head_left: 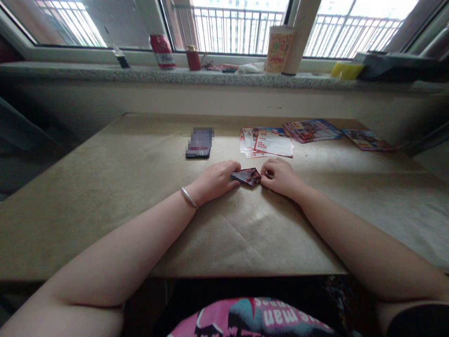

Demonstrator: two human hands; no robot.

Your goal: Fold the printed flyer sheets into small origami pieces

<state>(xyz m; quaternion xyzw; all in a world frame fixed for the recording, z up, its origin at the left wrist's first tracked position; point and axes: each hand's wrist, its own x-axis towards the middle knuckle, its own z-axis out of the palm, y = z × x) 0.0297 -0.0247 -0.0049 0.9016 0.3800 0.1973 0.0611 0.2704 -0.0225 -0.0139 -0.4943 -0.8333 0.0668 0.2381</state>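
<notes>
A small folded piece of dark red printed paper [246, 176] lies on the brown paper-covered table [140, 196] between both hands. My left hand [214, 180], with a silver bangle on its wrist, is curled over the paper's left end and presses on it. My right hand [278, 177] has its fingers bunched together at the paper's right tip, pinching it. Both forearms rest on the table.
A dark phone [199, 144] lies beyond my left hand. Printed leaflets [268, 142] and magazines [312, 130] are spread at the back right. On the windowsill stand a red can [162, 51], a small red container [192, 58], a patterned cup [278, 49] and a yellow sponge [346, 70].
</notes>
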